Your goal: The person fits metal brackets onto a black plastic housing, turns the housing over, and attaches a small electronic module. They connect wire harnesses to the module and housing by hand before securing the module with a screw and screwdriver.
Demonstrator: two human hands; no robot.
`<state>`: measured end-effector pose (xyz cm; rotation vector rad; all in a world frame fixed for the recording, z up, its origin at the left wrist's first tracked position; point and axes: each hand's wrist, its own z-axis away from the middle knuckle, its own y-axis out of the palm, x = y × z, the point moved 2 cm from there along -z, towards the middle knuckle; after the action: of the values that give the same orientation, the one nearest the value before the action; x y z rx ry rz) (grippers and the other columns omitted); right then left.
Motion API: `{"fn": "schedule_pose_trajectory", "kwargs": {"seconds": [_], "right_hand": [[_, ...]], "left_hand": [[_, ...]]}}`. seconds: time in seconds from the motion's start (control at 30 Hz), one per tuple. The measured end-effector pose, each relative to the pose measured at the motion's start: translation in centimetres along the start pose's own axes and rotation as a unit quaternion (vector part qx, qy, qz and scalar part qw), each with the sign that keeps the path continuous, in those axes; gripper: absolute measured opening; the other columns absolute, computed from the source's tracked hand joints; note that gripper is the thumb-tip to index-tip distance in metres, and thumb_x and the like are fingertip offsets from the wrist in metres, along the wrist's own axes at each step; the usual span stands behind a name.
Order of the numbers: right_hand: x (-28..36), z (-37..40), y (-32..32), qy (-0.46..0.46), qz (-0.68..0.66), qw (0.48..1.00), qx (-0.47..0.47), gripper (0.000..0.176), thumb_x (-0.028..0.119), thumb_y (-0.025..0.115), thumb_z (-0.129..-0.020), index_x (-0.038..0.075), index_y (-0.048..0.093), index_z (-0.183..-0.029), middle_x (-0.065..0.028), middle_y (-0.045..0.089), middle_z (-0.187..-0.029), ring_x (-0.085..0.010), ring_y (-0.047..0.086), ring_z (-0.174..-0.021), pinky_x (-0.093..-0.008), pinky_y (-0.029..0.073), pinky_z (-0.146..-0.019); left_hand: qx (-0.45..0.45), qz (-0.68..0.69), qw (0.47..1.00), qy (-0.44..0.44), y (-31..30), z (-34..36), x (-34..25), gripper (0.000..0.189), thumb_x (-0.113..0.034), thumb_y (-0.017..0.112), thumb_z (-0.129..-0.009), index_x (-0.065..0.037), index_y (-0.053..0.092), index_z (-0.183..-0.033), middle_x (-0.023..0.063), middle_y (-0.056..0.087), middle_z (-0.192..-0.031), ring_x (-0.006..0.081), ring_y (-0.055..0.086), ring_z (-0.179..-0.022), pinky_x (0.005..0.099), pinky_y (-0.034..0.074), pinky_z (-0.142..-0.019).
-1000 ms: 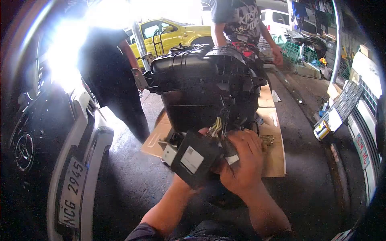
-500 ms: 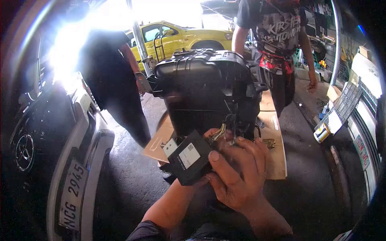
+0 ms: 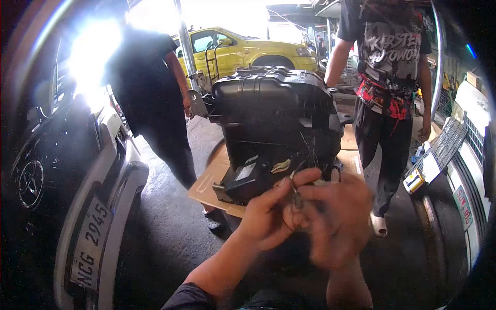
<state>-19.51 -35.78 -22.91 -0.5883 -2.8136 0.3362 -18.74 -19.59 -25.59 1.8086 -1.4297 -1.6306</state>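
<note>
Left hand: the left hand (image 3: 268, 214) is turning its palm up with fingers partly curled, and its thumb and forefinger are closing around thin wires (image 3: 293, 182) near a small connector (image 3: 297, 200)
Right hand: the right hand (image 3: 341, 217) is blurring, its fingers bending in toward the connector from the other side; whether it is gripping anything firmly, I cannot tell
Connector: it is sitting between the two hands, partly hidden by fingers
Control module: the black control module (image 3: 248, 178), with a white label on its upper face, is lying tilted just beyond the left hand, in front of the housing's lower part; neither hand is visibly touching it
Yellowish wires: a short bunch of yellowish wires (image 3: 281, 166) is showing just right of the module
Housing: the large black plastic housing (image 3: 263, 111) is standing beyond the hands, with cardboard (image 3: 212, 178) showing around its lower part
People: one person in dark clothing (image 3: 150, 93) is standing left of the housing; another in a printed shirt (image 3: 390, 51) and a red waist pouch (image 3: 385, 98) is standing at its right
Vehicles: a yellow vehicle (image 3: 253, 50) is standing behind, and a bumper (image 3: 116, 199) with plate "NCG 2945" (image 3: 89, 242) is filling the left side
</note>
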Motion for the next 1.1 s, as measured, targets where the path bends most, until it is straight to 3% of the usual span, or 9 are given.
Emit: {"fn": "schedule_pose_trajectory", "kwargs": {"seconds": [0.03,0.13,0.2,0.33,0.4,0.53,0.67,0.77,1.1], "right_hand": [[-1.8,1.2,-0.3,0.047,0.024,0.996,-0.067,0.042,0.025,0.072,-0.084,0.005,0.071,-0.121,-0.0187,0.063,-0.125,-0.0405,0.063,-0.116,-0.0565,0.049,-0.098],[-4.1,2.1,-1.0,0.116,-0.019,0.991,-0.058,0.035,0.020,0.073,-0.082,0.005,0.072,-0.113,-0.0206,0.064,-0.125,-0.0420,0.061,-0.119,-0.0570,0.048,-0.099],[-3.3,2.4,-0.7,0.054,0.023,0.998,0.033,0.034,0.018,0.074,-0.080,0.006,0.072,-0.112,-0.0206,0.064,-0.123,-0.0420,0.059,-0.121,-0.0582,0.047,-0.102],[-2.6,3.5,1.2,-0.015,0.043,0.986,0.160,0.037,0.016,0.075,-0.078,0.007,0.072,-0.114,-0.0188,0.064,-0.122,-0.0417,0.057,-0.124,-0.0609,0.044,-0.106],[-3.8,4.0,0.6,0.015,0.041,0.991,0.128,0.033,0.012,0.073,-0.079,0.007,0.073,-0.111,-0.0175,0.064,-0.122,-0.0411,0.057,-0.124,-0.0597,0.045,-0.106],[-6.1,2.7,-0.6,0.094,0.081,0.992,0.026,0.032,0.002,0.067,-0.080,0.009,0.075,-0.110,-0.0158,0.064,-0.123,-0.0408,0.056,-0.126,-0.0561,0.045,-0.108],[-6.3,-0.1,0.7,-0.023,0.182,0.978,0.103,0.036,0.005,0.071,-0.081,0.008,0.074,-0.117,-0.0125,0.064,-0.128,-0.0405,0.054,-0.129,-0.0530,0.044,-0.110],[-6.4,-0.4,1.6,-0.024,0.217,0.965,0.143,0.032,0.007,0.072,-0.081,0.011,0.076,-0.113,-0.0097,0.067,-0.126,-0.0388,0.056,-0.128,-0.0504,0.047,-0.108],[-6.6,1.6,0.0,0.182,-0.106,0.977,0.034,0.027,-0.002,0.078,-0.080,0.005,0.077,-0.106,-0.0135,0.074,-0.112,-0.0340,0.069,-0.108,-0.0458,0.053,-0.100]], "left_hand": [[0.045,0.040,0.998,-0.008,0.0,0.1,-0.1,0.055,-0.032,0.043,-0.113,-0.002,0.037,-0.159,0.0189,0.062,-0.144,0.0192,0.072,-0.102,0.0362,0.057,-0.095],[0.156,0.154,0.976,-0.008,-0.7,-0.2,-0.7,0.057,-0.034,0.042,-0.114,-0.003,0.033,-0.161,0.0216,0.056,-0.152,0.0211,0.073,-0.096,0.0358,0.060,-0.090],[0.222,0.189,0.956,0.014,-0.3,-0.5,-0.5,0.057,-0.035,0.041,-0.114,-0.003,0.032,-0.161,0.0216,0.052,-0.155,0.0249,0.073,-0.099,0.0362,0.061,-0.092],[0.071,0.134,0.987,0.060,1.0,-0.4,-0.9,0.052,-0.036,0.038,-0.115,-0.007,0.043,-0.158,0.0242,0.046,-0.160,0.0319,0.069,-0.118,0.0399,0.061,-0.095],[0.027,0.048,0.996,0.066,0.9,-0.7,-1.0,0.051,-0.038,0.041,-0.114,-0.009,0.048,-0.156,0.0212,0.046,-0.161,0.0319,0.065,-0.126,0.0459,0.058,-0.104],[-0.004,-0.050,0.996,0.077,-3.7,-0.5,-0.6,0.042,-0.040,0.052,-0.111,-0.014,0.062,-0.143,0.0123,0.061,-0.146,0.0299,0.064,-0.126,0.0553,0.049,-0.112],[-0.042,-0.068,0.992,0.099,-3.8,-1.2,-0.2,0.034,-0.037,0.061,-0.107,-0.014,0.069,-0.130,0.0048,0.068,-0.127,0.0233,0.065,-0.116,0.0553,0.051,-0.111],[-0.056,-0.072,0.990,0.104,-3.2,-1.0,0.5,0.031,-0.036,0.064,-0.106,-0.014,0.069,-0.126,0.0015,0.068,-0.120,0.0198,0.066,-0.111,0.0548,0.053,-0.108],[-0.123,-0.146,0.976,0.100,-2.9,-0.1,1.1,0.033,-0.045,0.064,-0.104,-0.018,0.069,-0.122,0.0003,0.070,-0.110,0.0160,0.067,-0.097,0.0437,0.058,-0.096]]}}
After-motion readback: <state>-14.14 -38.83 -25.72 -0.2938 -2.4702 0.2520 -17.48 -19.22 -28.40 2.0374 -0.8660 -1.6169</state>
